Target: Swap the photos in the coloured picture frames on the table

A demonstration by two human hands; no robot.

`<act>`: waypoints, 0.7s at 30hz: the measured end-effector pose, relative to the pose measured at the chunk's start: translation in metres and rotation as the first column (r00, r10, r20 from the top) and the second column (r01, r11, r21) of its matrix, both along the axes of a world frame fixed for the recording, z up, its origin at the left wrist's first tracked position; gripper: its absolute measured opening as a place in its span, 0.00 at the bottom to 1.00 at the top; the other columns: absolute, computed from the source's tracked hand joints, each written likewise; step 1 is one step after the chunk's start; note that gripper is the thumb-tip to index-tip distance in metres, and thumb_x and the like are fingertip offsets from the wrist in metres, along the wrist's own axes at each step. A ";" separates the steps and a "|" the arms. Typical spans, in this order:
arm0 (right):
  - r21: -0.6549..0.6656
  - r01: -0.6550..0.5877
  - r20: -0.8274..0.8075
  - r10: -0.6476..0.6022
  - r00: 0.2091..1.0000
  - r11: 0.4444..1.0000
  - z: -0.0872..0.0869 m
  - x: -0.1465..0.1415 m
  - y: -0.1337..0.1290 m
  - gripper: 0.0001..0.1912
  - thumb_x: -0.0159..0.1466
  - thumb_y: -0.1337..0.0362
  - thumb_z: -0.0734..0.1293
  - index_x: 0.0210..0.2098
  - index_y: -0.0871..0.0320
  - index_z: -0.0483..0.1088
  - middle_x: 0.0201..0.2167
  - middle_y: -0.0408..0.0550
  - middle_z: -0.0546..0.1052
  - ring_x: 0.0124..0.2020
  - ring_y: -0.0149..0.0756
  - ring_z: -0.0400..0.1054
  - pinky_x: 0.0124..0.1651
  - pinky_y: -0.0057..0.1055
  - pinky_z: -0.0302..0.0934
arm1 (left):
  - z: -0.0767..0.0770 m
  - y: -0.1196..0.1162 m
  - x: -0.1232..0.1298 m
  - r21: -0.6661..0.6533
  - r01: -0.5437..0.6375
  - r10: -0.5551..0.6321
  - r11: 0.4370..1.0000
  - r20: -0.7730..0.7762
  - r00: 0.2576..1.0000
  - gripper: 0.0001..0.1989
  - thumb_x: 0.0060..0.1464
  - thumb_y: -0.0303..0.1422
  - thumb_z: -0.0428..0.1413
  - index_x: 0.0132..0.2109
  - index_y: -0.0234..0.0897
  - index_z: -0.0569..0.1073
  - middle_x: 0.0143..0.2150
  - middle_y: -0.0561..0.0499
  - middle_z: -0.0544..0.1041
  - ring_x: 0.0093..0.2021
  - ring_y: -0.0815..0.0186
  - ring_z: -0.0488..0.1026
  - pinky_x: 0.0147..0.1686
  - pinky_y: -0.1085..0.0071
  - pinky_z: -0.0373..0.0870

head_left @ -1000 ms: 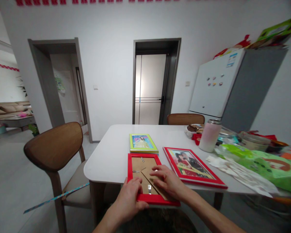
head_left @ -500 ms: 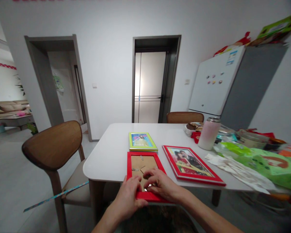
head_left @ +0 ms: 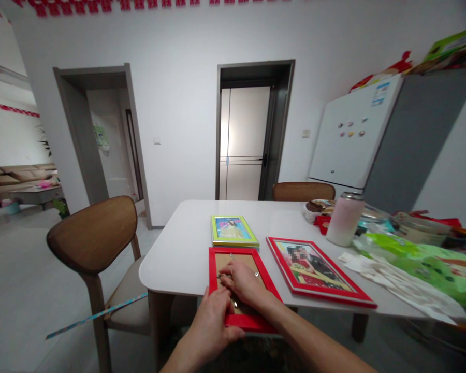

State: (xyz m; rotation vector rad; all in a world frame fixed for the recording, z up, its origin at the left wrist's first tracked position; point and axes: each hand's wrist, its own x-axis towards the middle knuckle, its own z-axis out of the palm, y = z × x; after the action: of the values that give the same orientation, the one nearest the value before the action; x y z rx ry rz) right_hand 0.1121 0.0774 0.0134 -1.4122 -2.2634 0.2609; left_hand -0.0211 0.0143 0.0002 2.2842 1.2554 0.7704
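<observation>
A red picture frame (head_left: 213, 264) lies face down at the table's near edge, its brown backing board (head_left: 223, 263) showing. Small metal clips (head_left: 257, 274) sit around the board. My left hand (head_left: 214, 318) grips the frame's lower left corner, thumb on the near edge and fingers over the left rim. Bent over the board, my right hand (head_left: 241, 282) has its fingertips pinched at the clip on the left side, which they mostly cover. Beyond lies a lime-green framed picture (head_left: 233, 230), face up. To the right is a second red framed picture (head_left: 318, 269), also face up.
On the white table (head_left: 171, 259), a pink-white bottle (head_left: 345, 220) stands at the right. White gloves (head_left: 396, 282), a green package (head_left: 427, 264) and bowls crowd that side. A wooden chair (head_left: 95, 233) with a patterned strip (head_left: 97, 316) across it stands left.
My right hand has moved from the clip at the board's near end to the one on its left side. My left hand keeps its hold. The view has shifted slightly.
</observation>
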 end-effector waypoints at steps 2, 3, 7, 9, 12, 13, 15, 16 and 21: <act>-0.003 0.058 0.049 -0.058 0.997 0.998 -0.001 -0.007 0.005 0.11 0.54 0.65 0.59 0.25 0.58 0.72 0.26 0.46 0.72 0.28 0.29 0.63 0.30 0.23 0.52 | 0.001 0.000 0.001 -0.006 0.004 -0.004 1.000 0.014 1.000 0.17 0.33 0.32 0.62 0.32 0.37 0.65 0.36 0.54 0.68 0.35 0.65 0.63 0.36 0.72 0.59; -0.001 0.080 0.059 -0.080 0.995 0.997 -0.002 -0.009 0.006 0.11 0.54 0.65 0.59 0.24 0.58 0.72 0.25 0.46 0.72 0.27 0.29 0.63 0.30 0.23 0.51 | 0.001 -0.001 0.001 -0.014 0.010 -0.010 1.000 0.021 1.000 0.17 0.33 0.32 0.62 0.33 0.37 0.65 0.36 0.54 0.68 0.36 0.65 0.63 0.37 0.72 0.59; 0.011 0.131 0.061 -0.132 0.989 0.991 -0.007 -0.010 0.012 0.12 0.55 0.64 0.58 0.25 0.59 0.72 0.25 0.47 0.73 0.27 0.29 0.64 0.30 0.23 0.51 | 0.003 -0.002 0.001 -0.025 0.012 -0.011 1.000 0.043 0.999 0.18 0.33 0.32 0.61 0.35 0.37 0.66 0.37 0.53 0.69 0.37 0.64 0.64 0.39 0.70 0.60; 0.026 0.161 0.057 -0.163 0.985 0.987 -0.008 -0.006 0.017 0.13 0.56 0.62 0.57 0.29 0.58 0.72 0.29 0.48 0.74 0.30 0.30 0.65 0.31 0.24 0.51 | 0.003 -0.003 0.001 -0.029 0.001 0.001 1.000 0.053 0.999 0.19 0.33 0.32 0.61 0.36 0.37 0.66 0.38 0.52 0.69 0.38 0.63 0.64 0.40 0.69 0.60; 0.039 0.232 0.050 -0.233 0.971 0.972 -0.008 0.005 0.029 0.16 0.58 0.62 0.54 0.34 0.59 0.71 0.32 0.51 0.74 0.32 0.32 0.65 0.31 0.24 0.51 | 0.003 -0.005 -0.001 -0.062 0.001 0.003 0.998 0.060 0.998 0.18 0.32 0.32 0.62 0.35 0.36 0.68 0.40 0.50 0.69 0.41 0.61 0.64 0.42 0.67 0.60; 0.034 0.253 0.054 -0.255 0.965 0.967 -0.009 0.008 0.034 0.16 0.58 0.62 0.54 0.34 0.60 0.71 0.31 0.51 0.74 0.31 0.32 0.65 0.30 0.25 0.51 | 0.002 -0.005 -0.001 -0.071 0.003 0.001 0.997 0.060 0.998 0.18 0.32 0.33 0.62 0.34 0.36 0.68 0.41 0.50 0.68 0.42 0.61 0.64 0.42 0.67 0.60; 0.014 0.288 0.068 -0.288 0.955 0.958 -0.011 0.015 0.043 0.16 0.58 0.62 0.55 0.30 0.61 0.72 0.28 0.51 0.74 0.28 0.32 0.65 0.29 0.25 0.51 | 0.001 -0.004 -0.002 -0.070 0.005 -0.001 0.998 0.065 0.998 0.17 0.32 0.33 0.62 0.34 0.36 0.68 0.43 0.49 0.68 0.43 0.60 0.63 0.43 0.66 0.59; 0.005 0.303 0.075 -0.303 0.950 0.953 -0.012 0.017 0.047 0.16 0.58 0.62 0.55 0.29 0.61 0.72 0.27 0.51 0.74 0.28 0.32 0.65 0.28 0.25 0.51 | 0.000 -0.004 -0.002 -0.064 0.007 -0.002 0.998 0.066 0.998 0.17 0.32 0.33 0.62 0.34 0.36 0.69 0.43 0.49 0.68 0.43 0.60 0.63 0.43 0.66 0.59; 0.002 0.371 0.081 -0.369 0.926 0.929 -0.019 0.018 0.051 0.16 0.58 0.60 0.55 0.36 0.57 0.72 0.36 0.51 0.73 0.37 0.34 0.65 0.35 0.26 0.53 | -0.005 -0.001 -0.002 -0.044 0.013 -0.010 0.999 0.062 0.998 0.19 0.31 0.33 0.63 0.34 0.36 0.69 0.44 0.48 0.68 0.46 0.58 0.62 0.47 0.63 0.57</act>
State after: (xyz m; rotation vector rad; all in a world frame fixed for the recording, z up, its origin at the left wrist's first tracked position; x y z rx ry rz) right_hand 0.1300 0.1288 -0.0061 -1.8495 -2.0023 0.0976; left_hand -0.0233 0.0134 -0.0052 2.2139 1.2188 0.7947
